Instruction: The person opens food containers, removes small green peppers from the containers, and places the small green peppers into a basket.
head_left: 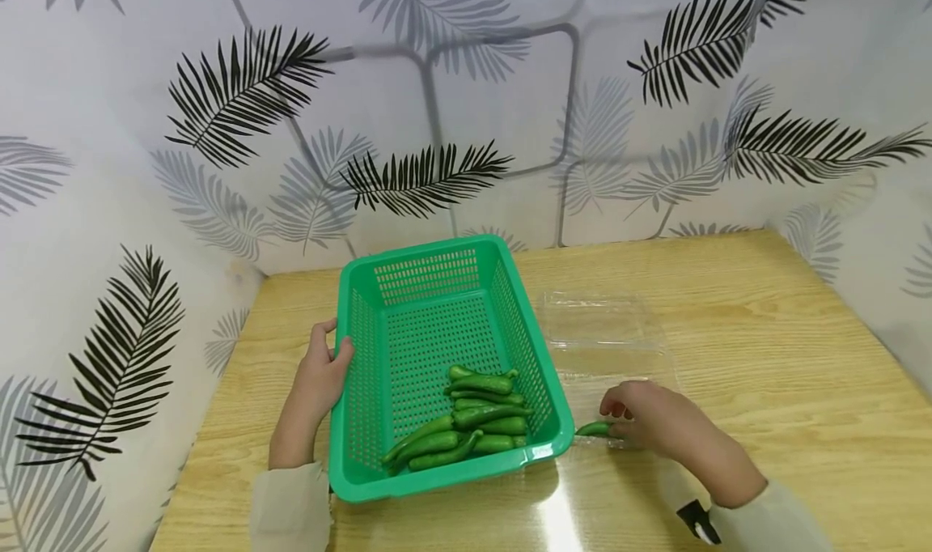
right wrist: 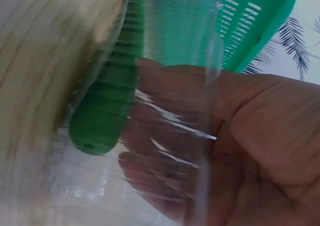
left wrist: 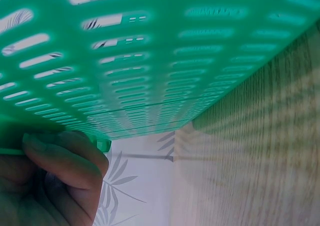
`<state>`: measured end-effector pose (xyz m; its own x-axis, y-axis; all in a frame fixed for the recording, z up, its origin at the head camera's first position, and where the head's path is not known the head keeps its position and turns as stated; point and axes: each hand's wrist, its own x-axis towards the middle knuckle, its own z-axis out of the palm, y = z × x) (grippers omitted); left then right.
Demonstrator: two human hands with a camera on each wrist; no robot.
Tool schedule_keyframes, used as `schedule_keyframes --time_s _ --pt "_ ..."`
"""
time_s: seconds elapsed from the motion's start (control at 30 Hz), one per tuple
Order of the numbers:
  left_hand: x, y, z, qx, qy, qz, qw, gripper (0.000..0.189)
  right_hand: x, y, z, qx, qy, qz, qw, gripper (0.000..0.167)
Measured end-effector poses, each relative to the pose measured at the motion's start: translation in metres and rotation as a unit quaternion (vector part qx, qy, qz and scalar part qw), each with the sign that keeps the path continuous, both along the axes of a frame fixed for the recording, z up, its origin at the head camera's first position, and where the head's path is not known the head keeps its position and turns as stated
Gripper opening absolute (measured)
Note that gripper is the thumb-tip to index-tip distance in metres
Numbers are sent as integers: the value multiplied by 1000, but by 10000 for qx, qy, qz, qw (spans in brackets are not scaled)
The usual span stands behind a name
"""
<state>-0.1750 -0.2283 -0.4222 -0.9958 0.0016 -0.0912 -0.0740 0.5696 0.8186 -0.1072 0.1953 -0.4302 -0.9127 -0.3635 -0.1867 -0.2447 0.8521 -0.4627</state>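
Observation:
A green plastic basket (head_left: 535, 341) with slotted walls holds several green chili peppers (head_left: 484, 414) toward its near right side. My left hand (head_left: 324, 374) grips the basket's left rim, thumb over the edge and curled fingers beneath it, as the left wrist view shows. To the right lies a clear plastic clamshell box (head_left: 600, 321), its lid folded back. One green chili (right wrist: 107, 98) lies in the near part of the box, seen through the clear wall. My right hand (head_left: 658, 418) is in the box with loosely bent fingers, the fingertips touching the chili's side without wrapping it.
A light wood-grain table (head_left: 743, 333) carries everything. Along its back and sides rises a pale wall covering (head_left: 502, 115) with leaf prints. The basket's right wall stands close beside the clear box.

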Motion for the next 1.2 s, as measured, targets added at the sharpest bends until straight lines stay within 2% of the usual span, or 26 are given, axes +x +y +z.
schedule_keyframes --time_s 0.2,0.33,0.5,0.83,1.0,1.2 --pt "0 0 -2 7 22 -1 10000 56 -2 4 -6 -356 -122 206 9991 9" --pt "1 0 -2 44 30 -9 10000 55 -4 6 -9 -415 -101 350 9985 7" --pt "1 0 -2 96 14 -4 10000 54 -3 8 -7 -251 19 144 9996 6" --pt "1 2 1 61 0 1 10000 55 -4 16 18 -338 1015 -117 9942 12" --pt "1 2 1 87 -26 -17 10000 55 -5 19 28 -432 1491 -288 9875 12" --pt "0 1 0 111 -15 -3 9999 56 -6 15 36 -615 1953 -307 9783 11"
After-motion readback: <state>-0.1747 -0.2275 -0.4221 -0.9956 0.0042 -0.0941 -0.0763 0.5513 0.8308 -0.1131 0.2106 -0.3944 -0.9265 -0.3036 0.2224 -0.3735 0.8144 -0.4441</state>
